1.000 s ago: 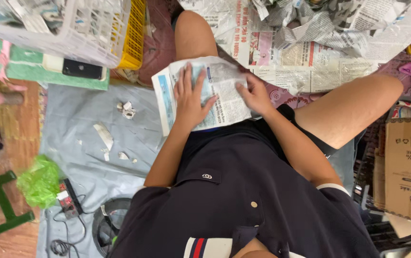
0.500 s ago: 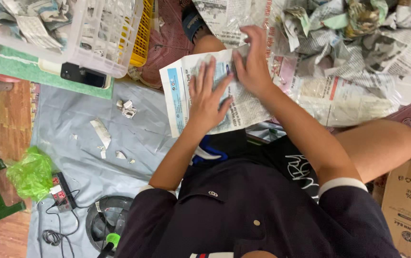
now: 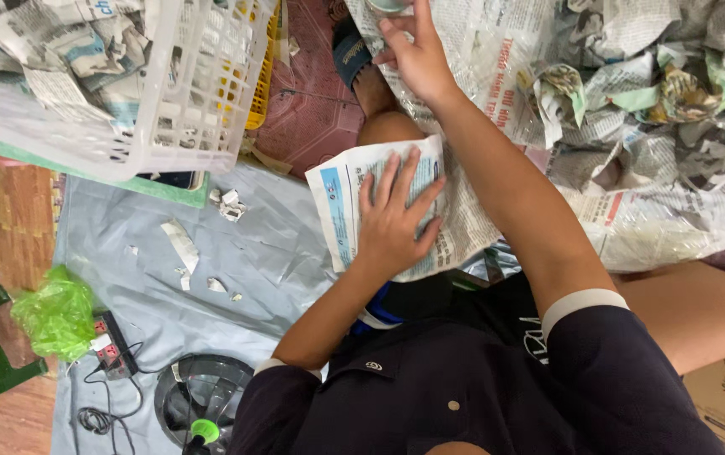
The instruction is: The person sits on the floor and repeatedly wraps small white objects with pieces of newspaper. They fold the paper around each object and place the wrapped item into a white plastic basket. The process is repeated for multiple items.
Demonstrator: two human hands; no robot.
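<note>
A newspaper sheet (image 3: 396, 211) is pinned flat on the knee by the left hand (image 3: 396, 221), fingers spread, while the right hand (image 3: 417, 55), loosely curled, is stretched toward a small pale object (image 3: 387, 5) among crumpled newspapers (image 3: 649, 109).

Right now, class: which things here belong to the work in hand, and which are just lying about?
In use:
left hand flat on newspaper sheet
right hand reaching a round object at the top edge
newspaper pile

Lying about:
white basket
green bag
power strip
paper scraps
</note>
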